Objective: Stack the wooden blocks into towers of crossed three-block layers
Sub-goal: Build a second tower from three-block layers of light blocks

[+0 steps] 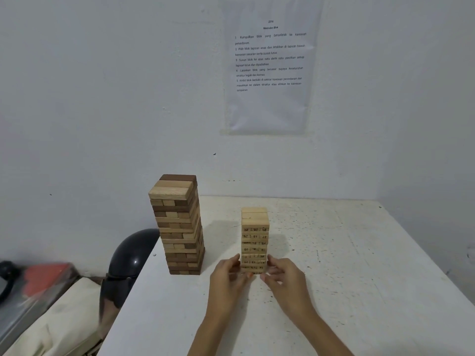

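Up on the wall, a printed sheet (268, 73) is headed with what looks like "2376", then "Menindan Blok". Five numbered lines follow: 1 opens "Kumpulkan blok yang berselerak", 2 "Pilih blok lapisan asas", 3 "Susun blok ke atas satu demi satu", 4 "Laraskan blok yang tersasar", 5 "Ambil blok berbaki di sekitar kawasan penindanan". Down on the small pale tower (255, 240), the block ends carry printed numbers, and 32, 16, 24 and 38 come through. The rest are blurred or upside down.
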`<state>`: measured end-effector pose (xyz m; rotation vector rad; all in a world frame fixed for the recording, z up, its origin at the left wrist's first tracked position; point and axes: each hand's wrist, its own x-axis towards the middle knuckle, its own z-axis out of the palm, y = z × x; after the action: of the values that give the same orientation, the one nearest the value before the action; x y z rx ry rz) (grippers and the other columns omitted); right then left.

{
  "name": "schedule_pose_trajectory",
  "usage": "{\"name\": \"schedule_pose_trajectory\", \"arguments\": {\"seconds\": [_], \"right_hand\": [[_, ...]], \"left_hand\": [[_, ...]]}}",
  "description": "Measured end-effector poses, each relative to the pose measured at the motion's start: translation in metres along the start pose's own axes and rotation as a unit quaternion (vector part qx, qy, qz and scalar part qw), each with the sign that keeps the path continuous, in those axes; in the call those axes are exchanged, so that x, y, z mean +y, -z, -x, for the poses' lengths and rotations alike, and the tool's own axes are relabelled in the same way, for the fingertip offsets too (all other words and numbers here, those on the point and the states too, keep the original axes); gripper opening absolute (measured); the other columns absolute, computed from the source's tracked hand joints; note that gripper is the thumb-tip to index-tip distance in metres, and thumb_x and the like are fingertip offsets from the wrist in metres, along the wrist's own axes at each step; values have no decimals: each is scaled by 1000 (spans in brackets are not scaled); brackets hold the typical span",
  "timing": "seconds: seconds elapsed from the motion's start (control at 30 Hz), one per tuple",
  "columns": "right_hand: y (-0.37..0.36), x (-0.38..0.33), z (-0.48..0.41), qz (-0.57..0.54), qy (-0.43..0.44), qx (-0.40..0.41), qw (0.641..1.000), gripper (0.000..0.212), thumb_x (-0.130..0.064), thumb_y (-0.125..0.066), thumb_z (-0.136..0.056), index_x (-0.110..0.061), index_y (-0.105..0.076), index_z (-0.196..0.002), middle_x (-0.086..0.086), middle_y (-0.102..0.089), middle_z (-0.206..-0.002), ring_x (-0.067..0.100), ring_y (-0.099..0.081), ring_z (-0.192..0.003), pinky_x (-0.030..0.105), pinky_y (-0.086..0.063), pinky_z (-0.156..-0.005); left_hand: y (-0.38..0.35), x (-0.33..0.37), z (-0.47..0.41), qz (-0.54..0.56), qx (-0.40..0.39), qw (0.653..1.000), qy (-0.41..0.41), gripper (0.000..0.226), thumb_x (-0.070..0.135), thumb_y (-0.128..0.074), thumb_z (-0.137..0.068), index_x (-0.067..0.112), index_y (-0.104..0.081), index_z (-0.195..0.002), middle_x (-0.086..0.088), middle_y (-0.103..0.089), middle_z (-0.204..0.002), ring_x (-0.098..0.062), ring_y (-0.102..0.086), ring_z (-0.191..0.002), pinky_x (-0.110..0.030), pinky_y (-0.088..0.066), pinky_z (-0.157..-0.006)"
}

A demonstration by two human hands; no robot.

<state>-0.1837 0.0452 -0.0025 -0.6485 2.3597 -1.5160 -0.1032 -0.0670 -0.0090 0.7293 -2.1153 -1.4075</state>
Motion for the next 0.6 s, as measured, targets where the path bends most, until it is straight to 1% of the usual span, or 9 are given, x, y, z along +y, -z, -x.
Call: {"name": "schedule_pose_trajectory", "arguments": {"seconds": [0.07, 0.13, 0.2, 0.27, 0.33, 0.4, 0.43, 0.5, 0.6], "right_hand": [[-2, 1, -2, -8, 12, 20, 1000, 37, 3, -70, -82, -6, -65, -118, 4, -63, -94, 12, -63, -82, 13, -51, -72], [-4, 1, -2, -14, 19, 34, 999, 34, 6, -69, -82, -6, -69, -113, 4, -64, -91, 11, -63, -78, 10, -50, -70], [-7, 1, -2, -15, 28, 38, 999, 33, 5, -69, -82, -8, -70, -112, 2, -64, -88, 9, -63, -77, 8, -49, -68], [-10, 2, -2, -15, 32, 45, 998, 31, 4, -70, -82, -10, -71, -109, 1, -65, -86, 8, -63, -74, 7, -48, -67], [-12, 4, -3, -20, 39, 54, 998, 27, 4, -70, -82, -8, -73, -106, 0, -67, -84, 6, -64, -74, 7, -48, -65], [-12, 5, -4, -25, 44, 64, 997, 23, 5, -69, -82, -6, -74, -102, -4, -67, -79, -1, -64, -75, 6, -48, -64], [-12, 5, -4, -24, 46, 69, 996, 22, 6, -69, -82, -6, -74, -100, -7, -66, -77, -4, -64, -74, 6, -47, -63], [-13, 6, -5, -18, 50, 77, 996, 21, 6, -68, -82, -6, -75, -98, -6, -67, -77, 0, -66, -71, 5, -47, -63], [-16, 7, -5, -8, 59, 83, 995, 23, 5, -68, -83, -10, -75, -99, 0, -68, -80, 8, -66, -72, 10, -50, -66]], "left_hand": [[-3, -2, 0, 12, 7, 1000, -16, 38, 5, -74, -78, 33, -73, -104, 2, -68, -97, -6, -66, -87, -32, -56, -81], [-7, -5, 0, 48, 23, 998, -16, 39, -1, -71, -76, 32, -76, -96, -2, -69, -93, -13, -68, -84, -38, -58, -79], [-11, -7, 1, 95, 45, 994, -2, 37, -4, -70, -76, 29, -77, -92, -5, -68, -92, -19, -70, -84, -43, -58, -79], [-13, -11, 1, 110, 57, 992, -4, 32, 0, -72, -77, 28, -77, -92, -2, -67, -91, -20, -70, -84, -45, -58, -78], [-13, -10, 2, 107, 62, 992, -16, 28, 3, -72, -81, 28, -77, -91, 1, -66, -88, -20, -69, -83, -44, -58, -76], [-12, -12, 1, 102, 66, 992, -23, 28, 1, -69, -83, 27, -77, -91, 2, -66, -86, -20, -69, -82, -41, -58, -75], [-12, -11, 1, 105, 68, 992, -19, 27, -2, -68, -83, 23, -77, -91, 1, -66, -86, -19, -69, -81, -40, -58, -75], [-14, -12, 1, 96, 74, 993, -15, 25, -5, -66, -84, 16, -76, -93, -1, -65, -87, -17, -69, -81, -35, -58, -75], [-16, -14, 2, 45, 78, 995, -33, 23, -4, -63, -87, 14, -74, -95, 1, -63, -88, -10, -67, -81, -20, -53, -71]]}}
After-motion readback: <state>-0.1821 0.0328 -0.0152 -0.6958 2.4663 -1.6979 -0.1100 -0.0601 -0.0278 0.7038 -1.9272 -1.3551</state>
